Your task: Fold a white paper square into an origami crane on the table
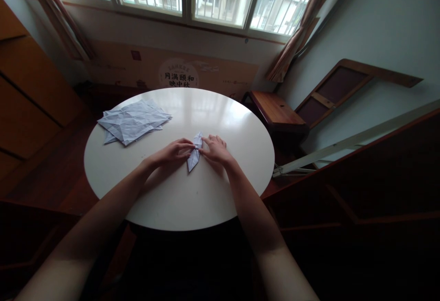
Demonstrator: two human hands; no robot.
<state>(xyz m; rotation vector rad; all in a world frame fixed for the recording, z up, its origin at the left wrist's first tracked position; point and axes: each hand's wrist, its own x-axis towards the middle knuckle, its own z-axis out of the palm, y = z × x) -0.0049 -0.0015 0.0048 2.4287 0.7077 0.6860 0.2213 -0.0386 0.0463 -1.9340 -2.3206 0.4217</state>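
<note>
A small piece of folded paper (194, 159), pale and pointed at its near end, lies on the round white table (178, 200) in front of me. From the left, my left hand (176, 150) pinches its middle edge between thumb and fingers. My right hand (215, 148) grips the opposite edge, with thumb and forefinger on the paper and the other fingers curled beside it. The fingertips of both hands nearly meet at the paper's middle and cover part of the folds there.
A stack of creased paper sheets (135, 120) lies at the table's far left. Beyond the right edge stand a wooden stool (277, 107) and a leaning wooden frame (330, 95). A printed cardboard panel (220, 72) rests under the barred windows.
</note>
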